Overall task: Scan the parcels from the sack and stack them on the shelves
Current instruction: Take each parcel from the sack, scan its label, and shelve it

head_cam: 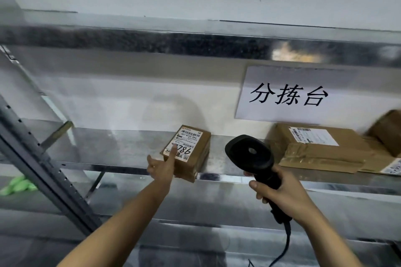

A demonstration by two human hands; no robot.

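Note:
A small brown cardboard parcel (195, 149) with a white label reading 786 sits at the front edge of a metal shelf (112, 151). My left hand (162, 166) reaches up to it, its index finger straight and touching the label. My right hand (280, 193) grips the handle of a black barcode scanner (249, 154), whose head points up toward the shelf, just right of the small parcel. The scanner's cable hangs down below my wrist.
A larger flat taped parcel (321, 149) lies on the same shelf to the right, with more brown parcels (388, 132) beyond it. A white paper sign (288, 95) hangs above them. A slanted grey upright (43, 171) stands at left, green plastic (17, 184) behind it. Another shelf (195, 43) runs overhead.

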